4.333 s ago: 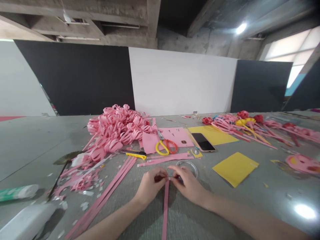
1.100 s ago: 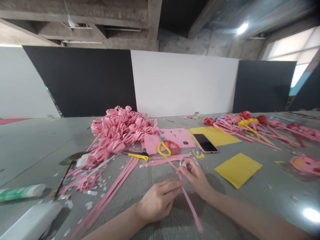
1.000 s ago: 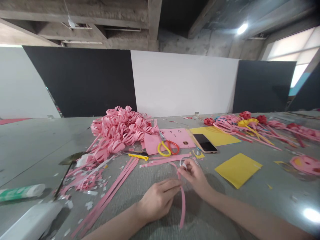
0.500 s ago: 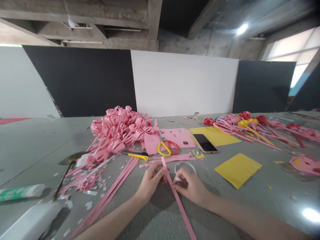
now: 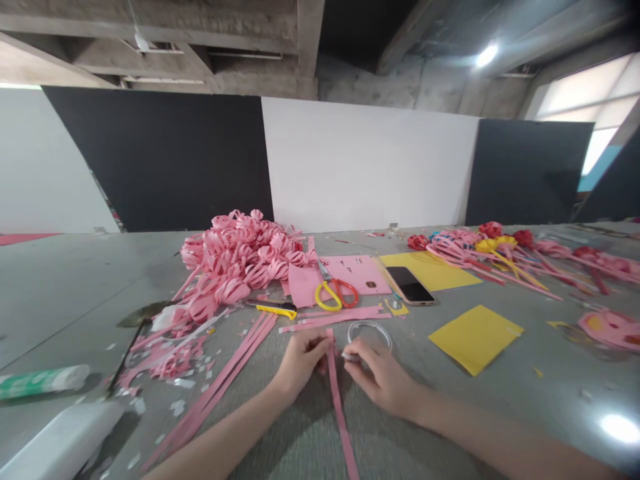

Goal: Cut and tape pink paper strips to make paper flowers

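Observation:
A long pink paper strip hangs down toward the bottom edge in the head view. Its upper end is pinched in my left hand. My right hand, just right of the strip, is closed on a small white piece at its fingertips, too small to make out. Behind that hand lies a ring of white tape. Flat pink strips rest beyond both hands, and more long strips lie to the left.
Scissors, a yellow cutter and a phone lie beyond the hands. Pink paper loops are heaped back left. A yellow sheet lies right; a glue tube and white box are left.
The held strip's top end has come down nearer my left fingers, and its lower part has swung left. My right fingers have come off the strip and shifted slightly left.

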The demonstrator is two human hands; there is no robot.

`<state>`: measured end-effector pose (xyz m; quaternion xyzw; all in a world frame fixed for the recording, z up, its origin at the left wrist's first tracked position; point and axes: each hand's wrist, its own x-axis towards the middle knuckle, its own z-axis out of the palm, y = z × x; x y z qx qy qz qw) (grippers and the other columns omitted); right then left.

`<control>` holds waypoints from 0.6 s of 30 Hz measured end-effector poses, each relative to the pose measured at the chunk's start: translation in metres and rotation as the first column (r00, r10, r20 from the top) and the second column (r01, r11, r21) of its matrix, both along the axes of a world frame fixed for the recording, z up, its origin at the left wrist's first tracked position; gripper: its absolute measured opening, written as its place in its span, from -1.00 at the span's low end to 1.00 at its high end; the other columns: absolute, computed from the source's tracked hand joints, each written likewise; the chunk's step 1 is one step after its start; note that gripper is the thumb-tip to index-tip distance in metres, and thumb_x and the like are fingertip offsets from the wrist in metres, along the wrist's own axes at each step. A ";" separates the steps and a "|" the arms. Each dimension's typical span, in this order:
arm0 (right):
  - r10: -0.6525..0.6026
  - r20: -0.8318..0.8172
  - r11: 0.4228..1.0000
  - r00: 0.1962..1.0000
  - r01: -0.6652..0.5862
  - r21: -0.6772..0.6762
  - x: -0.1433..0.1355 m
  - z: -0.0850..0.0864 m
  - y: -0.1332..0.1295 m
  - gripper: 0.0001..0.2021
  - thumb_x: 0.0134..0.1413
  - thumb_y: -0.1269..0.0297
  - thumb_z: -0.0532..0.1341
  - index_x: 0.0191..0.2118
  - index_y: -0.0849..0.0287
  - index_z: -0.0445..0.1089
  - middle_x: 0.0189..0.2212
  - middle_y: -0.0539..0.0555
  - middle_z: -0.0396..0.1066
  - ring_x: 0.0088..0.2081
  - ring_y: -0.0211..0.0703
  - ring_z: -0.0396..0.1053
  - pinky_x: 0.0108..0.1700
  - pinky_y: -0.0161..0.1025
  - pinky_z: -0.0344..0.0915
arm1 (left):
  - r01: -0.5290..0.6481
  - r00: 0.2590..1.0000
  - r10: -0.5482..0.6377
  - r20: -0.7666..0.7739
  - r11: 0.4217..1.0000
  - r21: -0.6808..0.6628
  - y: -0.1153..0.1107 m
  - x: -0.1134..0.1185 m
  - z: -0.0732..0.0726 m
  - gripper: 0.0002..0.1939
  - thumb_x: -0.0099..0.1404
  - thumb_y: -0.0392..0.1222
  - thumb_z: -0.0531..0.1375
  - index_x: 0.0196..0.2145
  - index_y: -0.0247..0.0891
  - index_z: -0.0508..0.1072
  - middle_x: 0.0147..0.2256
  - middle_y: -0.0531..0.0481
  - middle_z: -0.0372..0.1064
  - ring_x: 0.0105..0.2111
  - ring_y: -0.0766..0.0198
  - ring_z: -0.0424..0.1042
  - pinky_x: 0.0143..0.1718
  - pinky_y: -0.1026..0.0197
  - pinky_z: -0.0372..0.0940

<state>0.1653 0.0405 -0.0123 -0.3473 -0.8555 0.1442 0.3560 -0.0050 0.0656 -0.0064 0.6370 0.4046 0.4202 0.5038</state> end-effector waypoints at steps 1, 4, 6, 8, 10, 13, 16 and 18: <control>-0.001 -0.034 1.000 0.999 0.001 0.002 0.000 0.001 0.001 -0.87 0.12 0.41 -0.03 -0.24 0.15 0.20 -0.39 0.03 0.27 -0.33 -0.23 0.24 -0.27 -0.29 0.17 | 0.035 0.999 -0.035 -0.019 0.999 0.000 -0.001 0.000 0.001 -0.73 0.11 -0.06 0.09 -0.55 -0.34 0.33 -0.67 0.14 0.19 -0.72 0.48 0.13 -0.68 0.41 0.02; -0.029 -0.132 1.000 0.991 0.030 0.008 0.001 0.002 0.005 -0.82 0.14 0.41 -0.06 -0.22 0.12 0.24 -0.36 0.05 0.26 -0.29 -0.22 0.24 -0.24 -0.28 0.19 | 0.156 0.985 -0.156 -0.068 0.988 0.001 -0.006 0.002 0.001 -0.77 0.12 -0.09 0.08 -0.47 -0.33 0.35 -0.61 0.10 0.27 -0.72 0.47 0.14 -0.69 0.41 0.05; -0.066 -0.169 0.998 0.983 0.068 0.006 0.001 0.000 0.007 -0.82 0.14 0.37 -0.05 -0.23 0.11 0.27 -0.37 0.06 0.24 -0.30 -0.20 0.24 -0.25 -0.25 0.20 | 0.211 0.973 -0.210 -0.096 0.977 0.004 -0.007 0.002 0.000 -0.79 0.13 -0.11 0.07 -0.38 -0.32 0.35 -0.55 0.05 0.33 -0.72 0.47 0.16 -0.69 0.40 0.07; -0.094 -0.192 0.995 0.977 0.095 -0.004 0.002 -0.001 0.009 -0.81 0.13 0.35 -0.04 -0.23 0.10 0.29 -0.38 0.07 0.23 -0.31 -0.18 0.25 -0.26 -0.23 0.22 | 0.220 0.969 -0.218 -0.113 0.975 0.010 -0.008 0.002 -0.001 -0.80 0.14 -0.14 0.06 -0.34 -0.32 0.35 -0.55 0.03 0.35 -0.72 0.47 0.17 -0.69 0.40 0.08; -0.106 -0.209 0.994 0.972 0.105 -0.018 0.003 -0.002 0.010 -0.81 0.13 0.34 -0.03 -0.24 0.10 0.30 -0.38 0.07 0.25 -0.32 -0.18 0.25 -0.26 -0.23 0.23 | 0.203 0.974 -0.201 -0.108 0.979 0.010 -0.008 0.001 -0.001 -0.79 0.14 -0.15 0.06 -0.31 -0.32 0.35 -0.55 0.03 0.35 -0.72 0.46 0.17 -0.69 0.40 0.09; -0.108 -0.221 0.994 0.969 0.102 -0.039 0.004 -0.001 0.010 -0.82 0.12 0.34 -0.02 -0.25 0.11 0.31 -0.40 0.06 0.28 -0.33 -0.19 0.27 -0.28 -0.25 0.23 | 0.185 0.978 -0.184 -0.100 0.983 0.002 -0.008 0.002 -0.001 -0.79 0.13 -0.16 0.06 -0.31 -0.32 0.35 -0.56 0.03 0.35 -0.72 0.46 0.18 -0.69 0.40 0.10; -0.104 -0.233 0.994 0.967 0.093 -0.060 0.004 0.001 0.009 -0.83 0.11 0.33 -0.01 -0.26 0.12 0.31 -0.42 0.05 0.29 -0.36 -0.21 0.28 -0.31 -0.28 0.23 | 0.177 0.980 -0.177 -0.096 0.984 -0.005 -0.008 0.002 0.000 -0.79 0.13 -0.15 0.06 -0.31 -0.32 0.34 -0.57 0.04 0.35 -0.73 0.46 0.17 -0.69 0.40 0.10; -0.103 -0.233 0.994 0.967 0.089 -0.070 0.004 0.002 0.009 -0.83 0.11 0.31 0.00 -0.26 0.11 0.32 -0.43 0.04 0.31 -0.37 -0.21 0.29 -0.32 -0.29 0.24 | 0.178 0.979 -0.179 -0.094 0.984 -0.010 -0.008 0.002 0.000 -0.78 0.13 -0.15 0.07 -0.30 -0.32 0.34 -0.57 0.04 0.35 -0.73 0.45 0.18 -0.69 0.40 0.10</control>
